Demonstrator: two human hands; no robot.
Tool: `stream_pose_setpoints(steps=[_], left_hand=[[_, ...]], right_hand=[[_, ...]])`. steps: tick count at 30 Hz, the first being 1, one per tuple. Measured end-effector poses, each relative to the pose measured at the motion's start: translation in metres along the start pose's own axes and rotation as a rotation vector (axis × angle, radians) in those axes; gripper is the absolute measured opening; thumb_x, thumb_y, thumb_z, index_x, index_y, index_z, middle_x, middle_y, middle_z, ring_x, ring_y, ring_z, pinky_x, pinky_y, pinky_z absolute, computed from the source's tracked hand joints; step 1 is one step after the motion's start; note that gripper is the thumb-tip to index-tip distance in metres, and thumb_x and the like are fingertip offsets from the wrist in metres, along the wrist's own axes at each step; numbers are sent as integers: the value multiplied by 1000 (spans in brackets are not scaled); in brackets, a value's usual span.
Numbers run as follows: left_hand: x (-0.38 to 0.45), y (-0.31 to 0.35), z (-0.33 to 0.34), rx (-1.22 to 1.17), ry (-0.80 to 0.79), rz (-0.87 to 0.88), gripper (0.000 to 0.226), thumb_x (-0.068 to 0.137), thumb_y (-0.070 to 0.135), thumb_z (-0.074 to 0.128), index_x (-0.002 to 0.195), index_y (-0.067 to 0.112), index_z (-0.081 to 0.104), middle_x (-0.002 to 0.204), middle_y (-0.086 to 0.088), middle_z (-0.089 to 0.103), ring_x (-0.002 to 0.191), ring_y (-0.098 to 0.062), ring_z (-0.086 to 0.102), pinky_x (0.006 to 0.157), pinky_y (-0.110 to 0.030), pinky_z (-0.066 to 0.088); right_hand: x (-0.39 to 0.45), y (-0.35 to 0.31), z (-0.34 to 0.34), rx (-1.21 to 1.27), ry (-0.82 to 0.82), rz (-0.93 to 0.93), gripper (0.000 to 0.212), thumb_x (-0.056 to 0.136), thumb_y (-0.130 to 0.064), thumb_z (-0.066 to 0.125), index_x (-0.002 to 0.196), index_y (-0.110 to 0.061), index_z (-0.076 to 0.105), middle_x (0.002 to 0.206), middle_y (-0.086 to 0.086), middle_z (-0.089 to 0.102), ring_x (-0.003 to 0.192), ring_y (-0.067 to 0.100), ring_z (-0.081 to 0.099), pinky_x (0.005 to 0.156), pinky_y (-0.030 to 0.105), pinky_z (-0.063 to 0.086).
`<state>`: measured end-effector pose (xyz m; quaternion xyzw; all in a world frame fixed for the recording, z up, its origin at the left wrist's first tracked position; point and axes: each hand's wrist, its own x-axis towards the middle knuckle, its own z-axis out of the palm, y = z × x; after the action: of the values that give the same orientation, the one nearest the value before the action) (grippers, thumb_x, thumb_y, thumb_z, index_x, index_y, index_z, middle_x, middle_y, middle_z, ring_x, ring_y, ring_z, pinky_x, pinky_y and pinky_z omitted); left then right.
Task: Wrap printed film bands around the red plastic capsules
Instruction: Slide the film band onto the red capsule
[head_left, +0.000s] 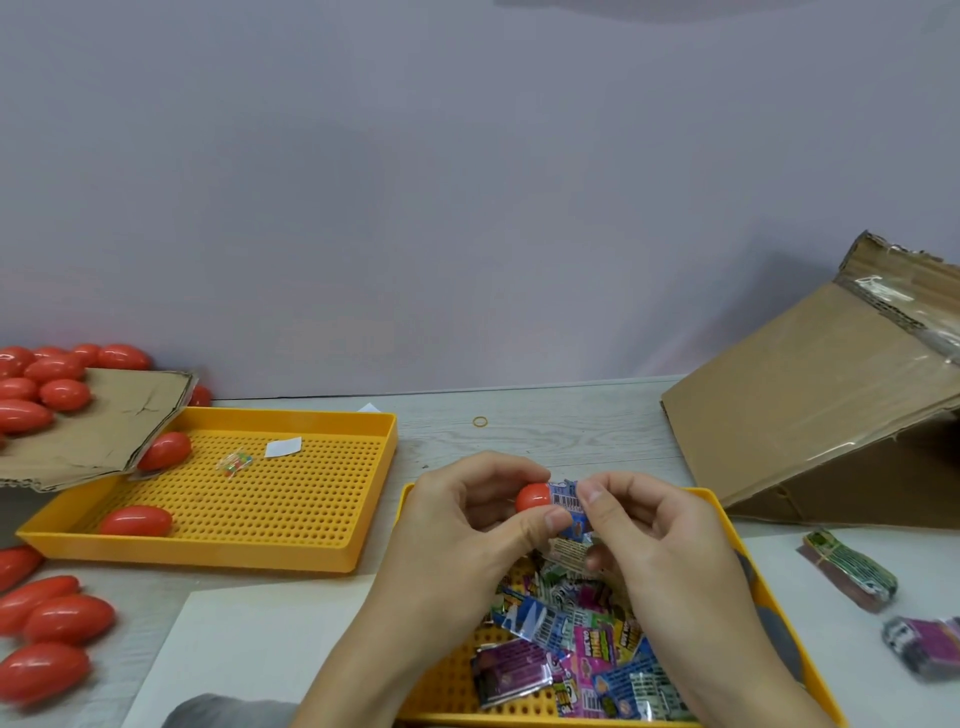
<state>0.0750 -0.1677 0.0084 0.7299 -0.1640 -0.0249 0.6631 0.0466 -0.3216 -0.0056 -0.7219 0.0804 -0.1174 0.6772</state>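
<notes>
Above a yellow perforated tray (727, 525) of loose printed film bands (566, 644), the left hand (457, 525) pinches a red capsule (532, 496). The right hand (644, 530) pinches a blue band (569, 501) partly over it. Best slid on squarely, the capsule held steady.

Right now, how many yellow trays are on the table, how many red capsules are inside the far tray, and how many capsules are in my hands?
Yellow trays: 2, far tray and near tray
Red capsules in far tray: 2
Capsule held, left hand gripping, right hand pinching the film band: 1
Total: 5
</notes>
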Motion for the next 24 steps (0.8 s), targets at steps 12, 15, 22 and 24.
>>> stream_pose_setpoints(steps=[12, 15, 22, 24], left_hand=[[-1, -2, -2, -30, -38, -39, 30, 67, 31, 79, 97, 25, 74, 95, 3, 77, 89, -14, 73, 76, -23, 58], [0, -3, -1, -2, -22, -34, 27, 70, 24, 82, 96, 25, 73, 94, 3, 77, 88, -13, 73, 76, -24, 58], [0, -4, 0, 111, 27, -24, 29, 74, 11, 84, 94, 29, 73, 94, 5, 76, 87, -10, 73, 77, -27, 59], [0, -5, 0, 133, 36, -17, 30, 74, 11, 84, 94, 30, 73, 93, 7, 76, 86, -9, 73, 77, -25, 59]], right_hand=[[3, 2, 0, 2, 27, 41, 17, 94, -26, 60, 85, -17, 71, 74, -3, 73, 55, 7, 64, 61, 27, 54], [2, 1, 1, -6, 28, 38, 17, 93, -28, 61, 84, -19, 71, 73, -5, 72, 58, 6, 63, 61, 25, 53], [2, 1, -1, -90, 10, 9, 18, 92, -36, 59, 82, -27, 71, 57, -19, 62, 56, -3, 54, 56, 15, 36], [2, 1, -1, -107, 4, -2, 17, 92, -36, 59, 82, -27, 71, 56, -21, 61, 56, -5, 54, 56, 13, 35]])
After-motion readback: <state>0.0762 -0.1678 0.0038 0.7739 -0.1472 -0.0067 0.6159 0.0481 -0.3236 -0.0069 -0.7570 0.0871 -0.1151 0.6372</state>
